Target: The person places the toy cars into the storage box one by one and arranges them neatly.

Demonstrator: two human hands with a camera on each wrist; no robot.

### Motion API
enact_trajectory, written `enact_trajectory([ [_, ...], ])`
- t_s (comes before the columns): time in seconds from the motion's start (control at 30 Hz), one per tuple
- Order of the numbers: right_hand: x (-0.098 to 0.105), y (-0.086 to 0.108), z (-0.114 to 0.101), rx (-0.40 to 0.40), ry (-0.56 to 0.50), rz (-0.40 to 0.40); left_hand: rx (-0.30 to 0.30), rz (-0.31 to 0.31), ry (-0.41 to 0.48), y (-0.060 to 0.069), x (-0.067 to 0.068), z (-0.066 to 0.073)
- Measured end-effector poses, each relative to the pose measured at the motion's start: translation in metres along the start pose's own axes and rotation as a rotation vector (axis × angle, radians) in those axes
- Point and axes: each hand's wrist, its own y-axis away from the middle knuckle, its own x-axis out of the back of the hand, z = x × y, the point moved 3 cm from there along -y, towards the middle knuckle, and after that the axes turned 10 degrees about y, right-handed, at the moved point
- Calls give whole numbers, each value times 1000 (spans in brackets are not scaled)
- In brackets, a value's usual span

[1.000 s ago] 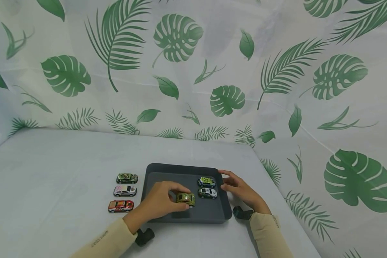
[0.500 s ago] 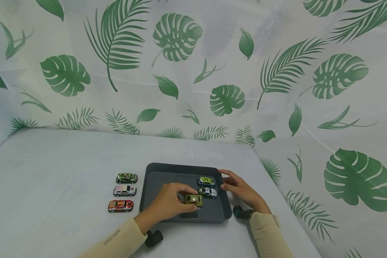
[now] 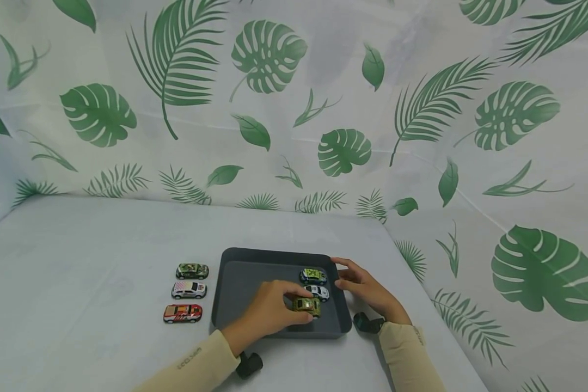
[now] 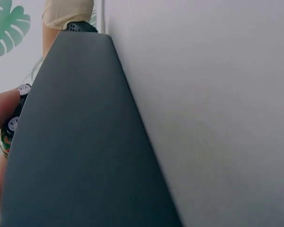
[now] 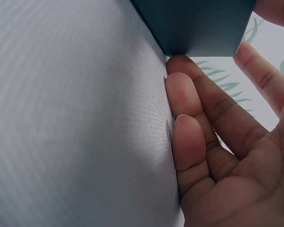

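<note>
In the head view, my left hand (image 3: pixel 268 309) pinches a camouflage-green toy car (image 3: pixel 307 308) by its ends, over the near right part of a dark grey tray (image 3: pixel 240 277). Just behind it inside the tray are a white toy car (image 3: pixel 320 294), partly hidden by my fingers, and a yellow-green toy car (image 3: pixel 313 276). My right hand (image 3: pixel 367 288) holds the tray's right side, thumb at the rim; the right wrist view shows its fingers (image 5: pixel 213 104) against the tray's corner. Only the held car's wheels (image 4: pixel 13 124) and part of its body clear the tray wall in the left wrist view.
Left of the tray, a dark green toy car (image 3: pixel 193 270), a white-and-pink one (image 3: pixel 189 289) and a red one (image 3: pixel 183 313) stand in a column on the white-covered table (image 3: pixel 103 283). A leaf-patterned cloth (image 3: pixel 284 125) rises behind and at the right.
My left hand has carried the camouflage-green car rightward in the tray, bringing it close in front of the white car. The right hand stays at the tray's side.
</note>
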Motion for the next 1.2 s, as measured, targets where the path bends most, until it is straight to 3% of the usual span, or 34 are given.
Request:
enact_trajectory([
  [0.37,-1,1,-2,5,-8,-6,31,37,3,-6,-14,-2],
  [0.7,0,2,0,3,-13,-10,56,33,-8,-13,-24,-3],
  [1.2,-1,0,-1,-13,-3,5,125,58,-114,-25,-33,-5],
])
